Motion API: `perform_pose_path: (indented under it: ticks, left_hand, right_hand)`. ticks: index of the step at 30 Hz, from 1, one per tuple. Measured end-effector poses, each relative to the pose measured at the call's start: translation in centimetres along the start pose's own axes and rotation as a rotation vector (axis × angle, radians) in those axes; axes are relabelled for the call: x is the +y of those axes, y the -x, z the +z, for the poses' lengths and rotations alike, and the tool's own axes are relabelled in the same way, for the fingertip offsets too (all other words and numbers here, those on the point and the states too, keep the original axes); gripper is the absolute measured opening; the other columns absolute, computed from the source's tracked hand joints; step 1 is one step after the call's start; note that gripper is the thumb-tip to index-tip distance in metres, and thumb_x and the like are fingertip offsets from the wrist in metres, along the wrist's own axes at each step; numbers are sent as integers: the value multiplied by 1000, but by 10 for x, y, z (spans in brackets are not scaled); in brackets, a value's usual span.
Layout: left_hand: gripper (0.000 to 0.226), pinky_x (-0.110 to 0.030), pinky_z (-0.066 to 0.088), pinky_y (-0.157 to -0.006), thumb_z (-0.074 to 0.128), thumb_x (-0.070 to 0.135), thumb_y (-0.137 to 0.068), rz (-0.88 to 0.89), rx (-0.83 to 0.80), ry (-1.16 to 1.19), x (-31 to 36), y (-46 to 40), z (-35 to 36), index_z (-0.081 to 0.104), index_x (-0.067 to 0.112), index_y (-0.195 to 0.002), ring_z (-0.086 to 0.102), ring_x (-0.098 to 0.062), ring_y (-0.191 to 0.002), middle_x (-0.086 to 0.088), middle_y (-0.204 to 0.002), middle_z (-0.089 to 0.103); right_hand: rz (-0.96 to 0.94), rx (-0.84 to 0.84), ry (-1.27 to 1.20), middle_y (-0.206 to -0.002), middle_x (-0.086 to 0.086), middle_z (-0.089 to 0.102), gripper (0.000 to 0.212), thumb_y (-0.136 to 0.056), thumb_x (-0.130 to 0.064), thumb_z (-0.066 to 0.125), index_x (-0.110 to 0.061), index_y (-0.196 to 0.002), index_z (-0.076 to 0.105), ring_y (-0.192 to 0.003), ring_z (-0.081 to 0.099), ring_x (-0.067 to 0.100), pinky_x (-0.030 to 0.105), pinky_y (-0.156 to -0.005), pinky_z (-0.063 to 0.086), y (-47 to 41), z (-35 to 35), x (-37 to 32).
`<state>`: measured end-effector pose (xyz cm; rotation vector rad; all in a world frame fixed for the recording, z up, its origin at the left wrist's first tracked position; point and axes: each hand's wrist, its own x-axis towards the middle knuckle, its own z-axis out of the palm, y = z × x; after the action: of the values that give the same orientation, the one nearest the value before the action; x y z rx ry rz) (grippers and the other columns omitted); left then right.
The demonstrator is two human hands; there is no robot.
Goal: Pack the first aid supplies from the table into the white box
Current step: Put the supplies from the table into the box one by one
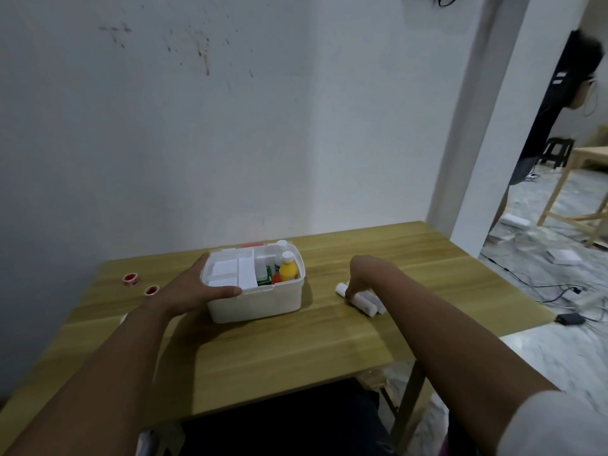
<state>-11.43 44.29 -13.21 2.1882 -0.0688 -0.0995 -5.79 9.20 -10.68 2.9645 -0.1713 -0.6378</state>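
A stained white wall (164, 126) backs a wooden surface (263, 340), with a doorway on the right where another person (566, 103) stands near a light wooden table (585, 172) and loose cables (543, 284) on the floor. The white box (260, 301) sits open on the surface, and the left hand (194, 289) rests against its left wall, fingers (227, 292) straight and relaxed, the thumb lying along the near rim and the other fingers reaching the far left corner; it grips nothing. Just past those fingers, inside the box, lie white packets (230, 271) in divided compartments, and farther right stand a yellow bottle (288, 268) with a white cap, a second white-capped bottle (282, 245) and a green package (265, 278). Two small red tape rolls (131, 279) lie on the surface left of the left wrist. Well to the right of the box, the right hand (357, 278) curls its fingers down over white gauze rolls (362, 299) lying side by side on the surface, pinching the nearest ends.
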Motion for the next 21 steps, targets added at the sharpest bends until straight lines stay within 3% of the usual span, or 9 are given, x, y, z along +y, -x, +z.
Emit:
perform_pose_path:
  ticks: [2,4,6,10,13,15,18,21]
  left_hand:
    - [119,-37,55,-84,84,73,-44,8,5,2,0,1,1,35,39,-147,48,-18,-120,11,-137,49]
    - [116,-34,54,-80,84,70,-46,17,8,12,2,3,1,35,38,-146,49,-17,-119,11,-135,49]
    - [115,-34,54,-80,85,68,-47,20,5,19,2,2,1,36,39,-146,49,-16,-118,11,-135,50]
    - [107,-33,54,-79,89,59,-58,11,21,14,3,4,2,35,36,-148,49,-18,-119,9,-136,50]
    - [100,-32,53,-78,88,56,-62,8,30,11,8,7,4,35,37,-144,48,-19,-119,9,-133,48]
    - [107,-28,52,-74,84,68,-47,6,8,10,12,11,4,33,42,-137,48,-17,-116,11,-130,47]
    - [119,-26,51,-71,80,81,-32,0,8,-3,14,12,4,31,44,-134,47,-15,-114,13,-127,47]
    - [124,-28,52,-74,78,86,-27,7,1,-1,12,11,3,31,44,-134,48,-17,-117,13,-128,47]
  right_hand:
    - [-50,-3,47,-122,9,64,49,-85,-42,79,-26,-126,59,-112,66,33,46,-97,56,2,0,-8]
    - [-62,33,28,-108,7,65,39,-84,-41,77,-18,-110,60,-105,67,30,44,-93,58,2,3,-14]
    - [-68,78,-34,-98,6,65,39,-82,-42,77,-12,-98,58,-100,67,29,42,-90,59,-1,3,-21]
    - [-132,120,-195,-101,9,72,41,-80,-40,79,-7,-100,63,-95,71,29,43,-89,61,1,-6,-29]
    - [-208,283,-356,-77,6,71,34,-75,-37,82,-9,-79,63,-77,74,25,40,-78,65,8,-24,-28]
    - [-256,401,-467,-68,3,68,34,-73,-38,82,-10,-77,63,-70,73,24,35,-68,63,15,-38,-28]
    - [-331,486,-704,-74,7,70,40,-76,-40,84,-3,-85,71,-70,75,27,37,-61,64,27,-59,-33]
    - [-399,409,-968,-89,15,74,44,-78,-35,87,2,-96,72,-77,78,29,43,-65,67,38,-65,-42]
